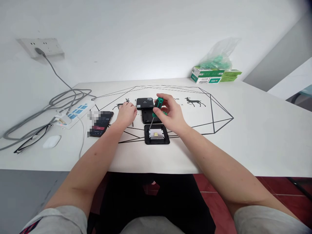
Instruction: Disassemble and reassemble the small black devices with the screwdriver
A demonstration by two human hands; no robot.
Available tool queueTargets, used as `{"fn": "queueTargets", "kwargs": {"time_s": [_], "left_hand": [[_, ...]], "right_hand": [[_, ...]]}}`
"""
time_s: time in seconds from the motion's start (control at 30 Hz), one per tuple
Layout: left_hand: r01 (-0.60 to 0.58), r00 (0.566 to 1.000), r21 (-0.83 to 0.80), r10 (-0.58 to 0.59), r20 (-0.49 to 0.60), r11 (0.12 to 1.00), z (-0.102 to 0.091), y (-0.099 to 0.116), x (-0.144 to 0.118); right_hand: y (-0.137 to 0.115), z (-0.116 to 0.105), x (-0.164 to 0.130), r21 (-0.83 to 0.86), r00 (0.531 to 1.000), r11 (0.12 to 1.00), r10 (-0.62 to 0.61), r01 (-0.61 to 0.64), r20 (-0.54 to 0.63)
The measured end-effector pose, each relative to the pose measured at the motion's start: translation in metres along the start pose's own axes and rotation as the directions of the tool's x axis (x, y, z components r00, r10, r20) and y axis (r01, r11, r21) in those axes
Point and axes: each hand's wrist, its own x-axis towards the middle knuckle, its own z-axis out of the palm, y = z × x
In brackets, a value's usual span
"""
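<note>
Gripping: right hand (172, 114) is closed round the green handle of the screwdriver (156, 111), just behind the open black case (157, 134).
Left hand: left hand (126, 114) rests on the table left of the case, fingers curled; whether it pinches anything, cannot tell.
Screwdriver axis: tilted, handle up and away, tip pointing down toward the case's near-left inside.
Behind the case: two black boxes (145, 103), one touching the other.
Left of the case: phone (100, 123), power strip (75, 113), white mouse (51, 141).
Surface: white table (255, 136) with line drawing, white wall behind; green boxes (214, 75) far right of the case.
</note>
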Motion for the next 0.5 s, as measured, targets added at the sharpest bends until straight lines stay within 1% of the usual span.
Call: {"fn": "queueTargets", "kwargs": {"time_s": [0.07, 0.1, 0.13, 0.17, 0.2, 0.27, 0.33, 0.37, 0.43, 0.5], "left_hand": [[-0.042, 0.999, -0.086, 0.044, 0.013, 0.995, -0.005, 0.004, -0.002], [-0.089, 0.995, -0.147, 0.094, 0.027, 0.985, -0.008, 0.007, -0.004], [-0.156, 0.984, -0.215, 0.17, 0.048, 0.964, -0.011, 0.01, -0.006], [-0.214, 0.967, -0.282, 0.243, 0.071, 0.935, -0.014, 0.013, -0.009], [-0.26, 0.941, -0.342, 0.316, 0.121, 0.903, -0.016, 0.017, -0.012], [-0.296, 0.872, -0.43, 0.425, 0.244, 0.853, -0.02, 0.023, -0.017], [-0.287, 0.817, -0.476, 0.471, 0.331, 0.832, -0.021, 0.027, -0.021], [-0.278, 0.801, -0.484, 0.478, 0.36, 0.83, -0.021, 0.028, -0.023], [-0.264, 0.789, -0.482, 0.475, 0.39, 0.835, -0.02, 0.029, -0.024], [-0.262, 0.788, -0.469, 0.467, 0.4, 0.844, -0.019, 0.03, -0.024]], "right_hand": [[-0.001, 0.0, 0.0, 0.0, 1.0, 1.0, 0.006, -0.006, -0.002], [-0.001, -0.001, 0.0, 0.0, 1.0, 1.0, 0.009, -0.009, -0.003], [-0.002, -0.001, 0.0, -0.002, 1.0, 1.0, 0.009, -0.009, 0.0], [-0.003, -0.001, -0.001, -0.003, 1.0, 1.0, 0.006, -0.006, 0.007], [-0.004, -0.002, -0.001, -0.004, 1.0, 1.0, -0.001, 0.001, 0.021], [-0.007, -0.002, -0.002, -0.002, 0.998, 1.0, -0.018, 0.018, 0.058], [-0.009, -0.002, -0.003, 0.002, 0.995, 0.999, -0.033, 0.033, 0.092], [-0.01, -0.002, -0.004, 0.004, 0.994, 0.999, -0.038, 0.038, 0.104], [-0.01, -0.001, -0.005, 0.005, 0.991, 0.999, -0.047, 0.047, 0.121], [-0.01, 0.0, -0.005, 0.003, 0.989, 0.998, -0.056, 0.056, 0.135]]}}
